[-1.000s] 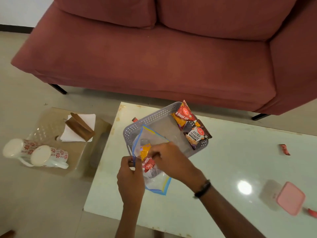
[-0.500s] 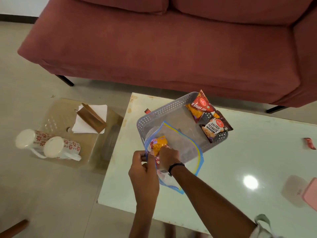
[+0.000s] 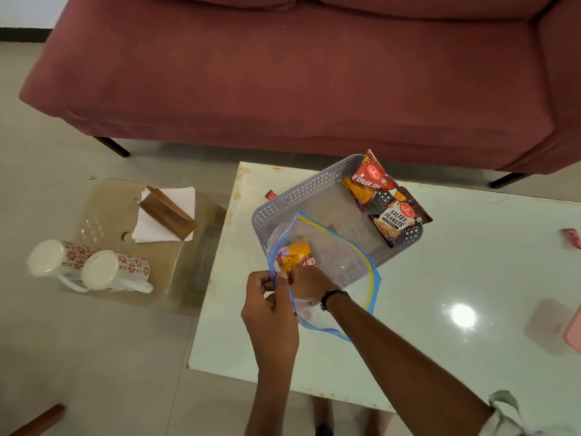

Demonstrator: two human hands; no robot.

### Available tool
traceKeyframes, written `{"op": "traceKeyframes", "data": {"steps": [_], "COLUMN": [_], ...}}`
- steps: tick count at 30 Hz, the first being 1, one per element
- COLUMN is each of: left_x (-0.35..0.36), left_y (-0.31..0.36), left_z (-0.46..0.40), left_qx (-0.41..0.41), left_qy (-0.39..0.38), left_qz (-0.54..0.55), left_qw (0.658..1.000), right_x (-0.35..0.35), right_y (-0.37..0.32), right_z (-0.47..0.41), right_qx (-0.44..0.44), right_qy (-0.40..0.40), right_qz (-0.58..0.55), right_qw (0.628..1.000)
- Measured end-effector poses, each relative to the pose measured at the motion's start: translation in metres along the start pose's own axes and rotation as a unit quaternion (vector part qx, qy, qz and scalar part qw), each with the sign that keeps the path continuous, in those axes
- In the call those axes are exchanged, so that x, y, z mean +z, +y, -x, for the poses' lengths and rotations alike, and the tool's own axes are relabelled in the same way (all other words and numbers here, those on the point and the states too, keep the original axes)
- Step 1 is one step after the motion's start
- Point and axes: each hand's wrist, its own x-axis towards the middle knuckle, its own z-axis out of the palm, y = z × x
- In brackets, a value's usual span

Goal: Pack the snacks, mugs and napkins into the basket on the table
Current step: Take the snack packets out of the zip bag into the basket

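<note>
A grey perforated basket sits on the white table, with a red bhujia packet and a salted peanuts packet leaning at its far right corner. My left hand pinches the rim of a clear zip bag with a blue and yellow seal, held over the basket's near edge. My right hand is inside the bag, gripping an orange snack packet. Two white mugs with red flowers and white napkins under a wooden holder lie on a low stool at left.
A red sofa stands behind the table. The translucent stool sits on the floor left of the table. A pink container is at the table's right edge, and small red wrappers lie on the table.
My right hand has gone deeper into the zip bag with the orange packet. The bag's mouth has spread wider over the basket's near edge. The view has shifted.
</note>
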Motion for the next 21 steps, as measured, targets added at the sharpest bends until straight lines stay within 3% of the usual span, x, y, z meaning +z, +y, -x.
{"op": "traceKeyframes", "data": {"steps": [12, 17, 21], "left_x": [-0.001, 0.002, 0.004], "left_y": [-0.002, 0.0, 0.008], "left_z": [-0.003, 0.0, 0.0], "left_qx": [0.017, 0.019, 0.022], "left_qy": [-0.01, -0.001, 0.008], "left_qz": [-0.013, -0.007, -0.003], "left_qw": [1.0, 1.0, 1.0], "right_x": [-0.026, -0.058, -0.089], "right_y": [0.009, 0.001, 0.004], "right_z": [0.014, 0.054, 0.1], "right_qx": [-0.035, -0.1, -0.176], "right_qy": [0.052, 0.175, 0.215], "right_qz": [0.084, 0.273, 0.279], "right_qw": [0.995, 0.941, 0.919]}}
